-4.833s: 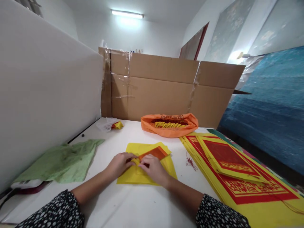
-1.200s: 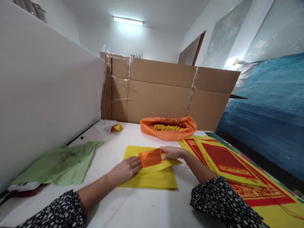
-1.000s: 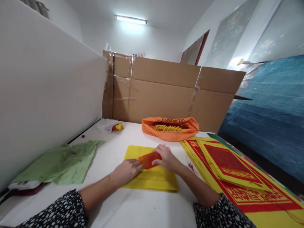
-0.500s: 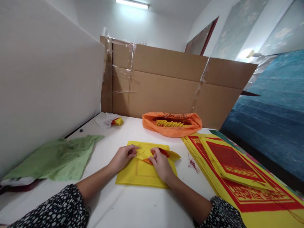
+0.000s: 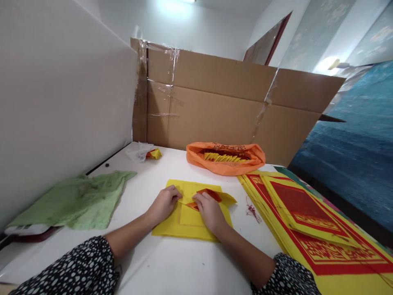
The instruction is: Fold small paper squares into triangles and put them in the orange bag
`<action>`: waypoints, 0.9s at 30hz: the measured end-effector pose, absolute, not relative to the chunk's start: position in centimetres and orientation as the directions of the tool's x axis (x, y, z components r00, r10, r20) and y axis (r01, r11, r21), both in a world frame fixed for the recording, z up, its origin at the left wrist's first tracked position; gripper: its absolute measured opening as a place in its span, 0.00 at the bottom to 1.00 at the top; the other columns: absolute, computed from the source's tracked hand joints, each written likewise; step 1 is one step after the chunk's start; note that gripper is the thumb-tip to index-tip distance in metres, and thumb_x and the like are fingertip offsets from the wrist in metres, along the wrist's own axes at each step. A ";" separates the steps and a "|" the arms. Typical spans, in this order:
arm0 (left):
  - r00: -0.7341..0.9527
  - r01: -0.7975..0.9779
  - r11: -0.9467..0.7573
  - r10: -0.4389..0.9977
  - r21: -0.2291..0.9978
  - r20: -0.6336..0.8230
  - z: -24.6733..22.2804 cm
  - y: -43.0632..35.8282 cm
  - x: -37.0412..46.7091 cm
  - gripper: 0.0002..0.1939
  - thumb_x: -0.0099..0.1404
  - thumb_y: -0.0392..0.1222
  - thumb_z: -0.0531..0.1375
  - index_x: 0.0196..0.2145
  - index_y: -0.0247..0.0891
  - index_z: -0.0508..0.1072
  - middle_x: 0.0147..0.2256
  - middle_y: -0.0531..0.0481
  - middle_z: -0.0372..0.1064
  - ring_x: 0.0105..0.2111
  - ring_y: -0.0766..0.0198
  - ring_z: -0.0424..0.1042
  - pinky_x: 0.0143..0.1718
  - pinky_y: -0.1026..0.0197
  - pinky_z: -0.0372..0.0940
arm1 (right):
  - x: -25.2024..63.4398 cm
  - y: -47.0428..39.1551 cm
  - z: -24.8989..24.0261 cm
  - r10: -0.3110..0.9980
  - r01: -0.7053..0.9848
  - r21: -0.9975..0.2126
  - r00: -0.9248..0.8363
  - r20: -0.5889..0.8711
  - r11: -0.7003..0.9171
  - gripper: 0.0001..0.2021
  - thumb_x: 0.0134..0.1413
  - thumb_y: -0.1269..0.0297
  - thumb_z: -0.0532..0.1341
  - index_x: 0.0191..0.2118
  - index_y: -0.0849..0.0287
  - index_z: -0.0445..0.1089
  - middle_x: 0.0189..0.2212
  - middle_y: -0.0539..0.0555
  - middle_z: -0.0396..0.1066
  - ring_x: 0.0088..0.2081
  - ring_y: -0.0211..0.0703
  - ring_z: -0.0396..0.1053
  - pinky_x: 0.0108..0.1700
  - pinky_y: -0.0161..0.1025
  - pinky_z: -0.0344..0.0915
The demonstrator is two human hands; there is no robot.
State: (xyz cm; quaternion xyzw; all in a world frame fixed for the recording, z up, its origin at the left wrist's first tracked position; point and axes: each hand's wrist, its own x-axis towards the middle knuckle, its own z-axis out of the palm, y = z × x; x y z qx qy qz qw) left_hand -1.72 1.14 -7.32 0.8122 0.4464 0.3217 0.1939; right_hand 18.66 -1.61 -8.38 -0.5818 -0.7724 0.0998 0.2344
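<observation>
Right now both my hands are closed narrow over a small yellow-and-orange piece (image 5: 226,198), which lies over a flat yellow stack (image 5: 190,230) on the white table (image 5: 168,266). My left hand (image 5: 164,205) pinches the piece's left end between thumb and fingers, and my right hand (image 5: 211,212) grips it near the middle, its orange side showing around my fingers. Beyond them sits an orange bag (image 5: 225,168), open, with a row of yellow-edged pieces inside. Red threads (image 5: 253,212) lie just right of the stack, and past them are large red-and-yellow sheets (image 5: 344,284). Well to my left I see a crumpled green cloth (image 5: 92,196); cardboard (image 5: 215,110) stands behind everything.
</observation>
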 end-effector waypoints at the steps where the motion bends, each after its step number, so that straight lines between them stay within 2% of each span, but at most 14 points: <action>1: 0.396 0.606 -0.527 0.850 0.596 0.348 -7.3 1.1 -1.7 0.13 0.64 0.32 0.52 0.32 0.37 0.76 0.33 0.47 0.69 0.34 0.60 0.70 0.38 0.59 0.65 | 18.6 -1.6 -8.4 0.946 0.859 -0.413 -0.217 0.242 0.303 0.13 0.64 0.71 0.52 0.44 0.53 0.72 0.37 0.53 0.70 0.38 0.42 0.70 0.39 0.34 0.63; 5: 0.405 0.626 -0.541 0.841 0.562 0.358 -7.6 1.2 -1.8 0.13 0.64 0.33 0.52 0.32 0.37 0.77 0.32 0.48 0.67 0.32 0.62 0.68 0.35 0.61 0.63 | 18.5 -1.7 -8.3 0.932 0.903 -0.279 -0.256 0.257 0.326 0.12 0.63 0.71 0.52 0.44 0.53 0.72 0.39 0.54 0.69 0.38 0.44 0.69 0.40 0.38 0.65; 8: 0.375 0.625 -0.529 0.848 0.574 0.374 -8.2 1.4 -2.0 0.11 0.63 0.34 0.55 0.29 0.37 0.76 0.31 0.49 0.65 0.31 0.63 0.66 0.33 0.62 0.62 | 18.7 -2.0 -8.1 0.879 0.883 -0.185 -0.364 0.309 0.431 0.13 0.62 0.73 0.53 0.46 0.55 0.71 0.48 0.59 0.68 0.49 0.51 0.65 0.50 0.46 0.63; 11: 0.322 0.605 -0.468 0.884 0.644 0.340 -8.6 1.9 -2.5 0.09 0.60 0.36 0.57 0.26 0.35 0.75 0.30 0.50 0.63 0.30 0.63 0.64 0.32 0.63 0.61 | 19.6 -2.5 -8.6 0.766 0.746 -0.200 -0.576 0.284 0.635 0.20 0.63 0.75 0.50 0.57 0.55 0.65 0.58 0.59 0.63 0.59 0.50 0.59 0.59 0.49 0.58; 14: 0.341 0.619 -0.414 0.907 0.667 0.247 -8.1 2.6 -3.2 0.09 0.58 0.34 0.56 0.28 0.35 0.77 0.30 0.50 0.64 0.30 0.64 0.65 0.32 0.64 0.62 | 20.9 -3.0 -9.3 0.715 0.665 -0.272 -0.675 0.179 0.696 0.26 0.63 0.75 0.46 0.66 0.56 0.53 0.65 0.58 0.54 0.65 0.47 0.50 0.64 0.50 0.52; 16: 0.394 0.658 -0.408 0.903 0.634 0.172 -7.2 3.2 -3.4 0.11 0.57 0.32 0.56 0.30 0.37 0.79 0.31 0.50 0.66 0.31 0.63 0.67 0.34 0.63 0.63 | 21.4 -3.5 -9.2 0.721 0.666 -0.312 -0.686 0.101 0.678 0.27 0.65 0.70 0.45 0.68 0.58 0.45 0.68 0.58 0.45 0.68 0.47 0.41 0.67 0.51 0.45; 18: 0.446 0.694 -0.434 0.885 0.575 0.129 -6.3 3.6 -2.9 0.12 0.57 0.31 0.56 0.33 0.38 0.79 0.33 0.49 0.68 0.33 0.62 0.69 0.37 0.62 0.63 | 21.6 -4.0 -8.5 0.726 0.672 -0.355 -0.687 0.025 0.649 0.30 0.67 0.60 0.48 0.69 0.60 0.40 0.69 0.58 0.35 0.69 0.50 0.33 0.68 0.52 0.39; 20: 0.492 0.699 -0.489 0.858 0.522 0.146 -5.7 3.8 -1.7 0.11 0.60 0.34 0.56 0.38 0.38 0.78 0.36 0.47 0.68 0.36 0.59 0.69 0.40 0.60 0.64 | 21.2 -4.6 -7.5 0.740 0.691 -0.391 -0.671 -0.036 0.608 0.37 0.63 0.48 0.52 0.70 0.58 0.36 0.69 0.58 0.26 0.69 0.54 0.26 0.68 0.55 0.36; 22: 0.543 0.683 -0.565 0.817 0.463 0.195 -5.7 3.7 -0.1 0.13 0.64 0.39 0.57 0.45 0.36 0.75 0.39 0.45 0.68 0.40 0.56 0.69 0.44 0.58 0.63 | 20.7 -4.9 -6.7 0.753 0.707 -0.414 -0.654 -0.076 0.572 0.44 0.57 0.41 0.56 0.70 0.57 0.36 0.69 0.59 0.22 0.69 0.57 0.22 0.67 0.57 0.33; 25: 0.600 0.690 -0.651 0.759 0.316 0.252 -6.6 3.3 2.0 0.17 0.68 0.47 0.55 0.49 0.35 0.72 0.41 0.41 0.65 0.42 0.53 0.66 0.46 0.54 0.62 | 20.4 -4.9 -6.2 0.762 0.691 -0.474 -0.645 -0.064 0.546 0.48 0.51 0.39 0.60 0.69 0.58 0.40 0.69 0.63 0.26 0.69 0.60 0.25 0.66 0.59 0.33; 27: 0.619 0.707 -0.675 0.735 0.211 0.279 -7.3 3.1 2.5 0.21 0.71 0.52 0.49 0.51 0.36 0.70 0.43 0.40 0.64 0.43 0.51 0.65 0.47 0.50 0.61 | 20.9 -4.6 -5.9 0.759 0.629 -0.557 -0.651 0.005 0.543 0.42 0.51 0.41 0.62 0.66 0.58 0.53 0.68 0.62 0.41 0.68 0.60 0.39 0.66 0.56 0.42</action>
